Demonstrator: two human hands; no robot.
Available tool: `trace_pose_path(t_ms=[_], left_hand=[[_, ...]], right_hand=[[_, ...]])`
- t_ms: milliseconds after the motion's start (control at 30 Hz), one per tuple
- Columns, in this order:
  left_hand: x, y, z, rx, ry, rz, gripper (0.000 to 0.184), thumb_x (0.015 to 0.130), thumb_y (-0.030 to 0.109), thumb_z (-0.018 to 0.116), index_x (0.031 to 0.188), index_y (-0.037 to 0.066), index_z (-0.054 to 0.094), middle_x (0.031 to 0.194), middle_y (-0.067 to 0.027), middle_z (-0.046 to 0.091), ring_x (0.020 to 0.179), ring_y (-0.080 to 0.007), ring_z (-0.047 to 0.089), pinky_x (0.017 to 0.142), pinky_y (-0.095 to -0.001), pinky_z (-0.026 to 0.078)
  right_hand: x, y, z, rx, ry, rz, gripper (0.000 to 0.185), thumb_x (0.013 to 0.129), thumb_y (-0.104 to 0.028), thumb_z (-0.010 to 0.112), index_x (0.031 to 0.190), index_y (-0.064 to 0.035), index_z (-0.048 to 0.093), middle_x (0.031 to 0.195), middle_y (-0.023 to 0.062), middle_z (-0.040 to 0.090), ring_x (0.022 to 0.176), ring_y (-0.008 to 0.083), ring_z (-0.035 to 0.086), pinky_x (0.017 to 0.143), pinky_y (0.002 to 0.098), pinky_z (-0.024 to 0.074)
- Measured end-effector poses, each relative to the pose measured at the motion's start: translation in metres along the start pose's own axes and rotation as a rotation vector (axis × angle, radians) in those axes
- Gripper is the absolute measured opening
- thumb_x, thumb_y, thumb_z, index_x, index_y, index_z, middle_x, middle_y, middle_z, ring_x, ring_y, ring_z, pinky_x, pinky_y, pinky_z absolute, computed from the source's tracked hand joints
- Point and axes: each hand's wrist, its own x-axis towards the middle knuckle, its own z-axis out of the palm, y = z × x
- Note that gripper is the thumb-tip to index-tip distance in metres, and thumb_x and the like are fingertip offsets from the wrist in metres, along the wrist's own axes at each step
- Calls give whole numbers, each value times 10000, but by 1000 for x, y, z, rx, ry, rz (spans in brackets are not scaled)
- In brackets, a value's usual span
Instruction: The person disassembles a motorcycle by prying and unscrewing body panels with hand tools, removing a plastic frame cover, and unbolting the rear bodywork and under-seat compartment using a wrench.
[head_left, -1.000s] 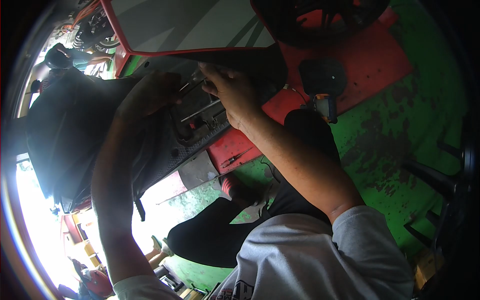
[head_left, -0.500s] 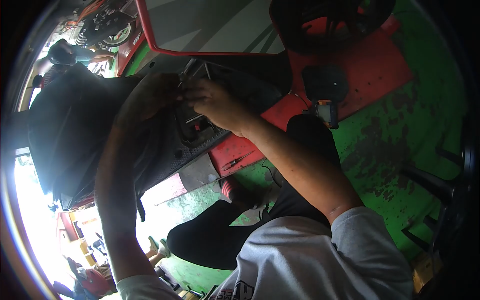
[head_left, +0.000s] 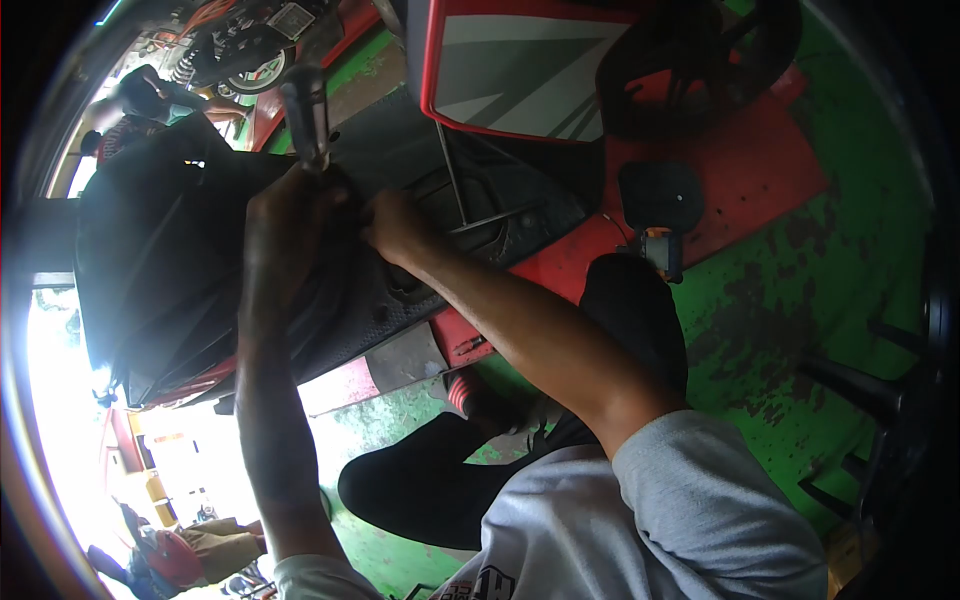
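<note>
My left hand [head_left: 285, 220] is closed around a dark-handled tool [head_left: 306, 110], whose blurred handle sticks up past the fingers; its lower end is hidden. Close to its right, my right hand [head_left: 398, 228] has its fingers curled together low over the scooter's dark floorboard [head_left: 395, 130]; what they hold, if anything, is hidden. A thin metal T-shaped wrench [head_left: 453, 172] lies on the floorboard beyond my right hand. Under my left hand and to its left spreads the black scooter body [head_left: 165, 270].
A grey and red panel [head_left: 520, 75] and a black wheel [head_left: 700, 70] are at the top. A black pad [head_left: 660, 195] and an orange-black device [head_left: 660, 250] rest at the red platform's [head_left: 765, 160] edge. Other people [head_left: 150, 95] are at the left.
My hands have parted slightly and the left now has the dark-handled tool upright. The T-shaped wrench is out of my right hand, on the floorboard. The view has shifted.
</note>
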Motion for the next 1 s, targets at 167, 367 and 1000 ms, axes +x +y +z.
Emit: trace_pose_path(t_ms=[167,367,1000], left_hand=[[-77,10,-12,242,318,-6,178,922,115,688,1028,-21,642,811,-81,659,760,-154,626,698,-350,498],[-120,-37,2,124,913,-116,295,1012,269,612,886,2,614,675,1,472,627,-121,407,597,-308,384],[-53,-36,32,-159,689,-215,349,973,169,648,1278,17,570,1013,-143,710,938,-228,679,813,-368,518]], right_hand=[[-19,-15,-15,-3,-33,-37,186,796,-91,749,966,-15,751,925,203,730,908,339,719,799,433,556],[-13,-9,-15,108,-39,-53,261,817,-84,754,1068,-16,727,914,164,741,874,279,726,796,402,550],[-13,4,-9,109,-2,-171,317,851,-122,747,1151,-27,712,1017,191,733,988,331,710,855,408,547]])
